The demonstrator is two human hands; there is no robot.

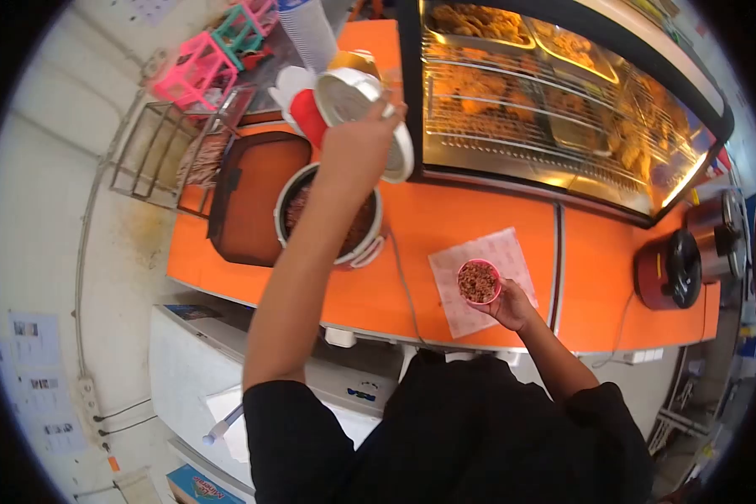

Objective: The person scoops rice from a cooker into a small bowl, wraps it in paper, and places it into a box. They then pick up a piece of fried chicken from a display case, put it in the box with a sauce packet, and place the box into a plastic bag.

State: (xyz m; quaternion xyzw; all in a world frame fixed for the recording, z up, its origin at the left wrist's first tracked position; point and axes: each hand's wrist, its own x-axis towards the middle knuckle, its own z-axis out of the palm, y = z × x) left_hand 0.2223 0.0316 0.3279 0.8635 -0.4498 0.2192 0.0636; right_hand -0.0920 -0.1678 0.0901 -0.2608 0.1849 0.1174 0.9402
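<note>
My left hand [357, 143] is raised over the counter, gripping a round metal lid [354, 94] tilted on edge. Below my forearm stands an uncovered metal pot [370, 239] with dark brownish food inside. My right hand [506, 307] holds a small pink cup [478, 281] filled with brownish, rice-like food. The cup is over a sheet of white paper [500, 248] lying on the orange counter [412, 210].
A lit glass display case [554, 101] of fried food runs along the back right. A brown tray [252, 197] lies left of the pot, a wire rack [155, 151] beyond it. A red cooker [668, 269] and silver pot [718, 235] stand far right. Stacked cups [307, 29] stand behind.
</note>
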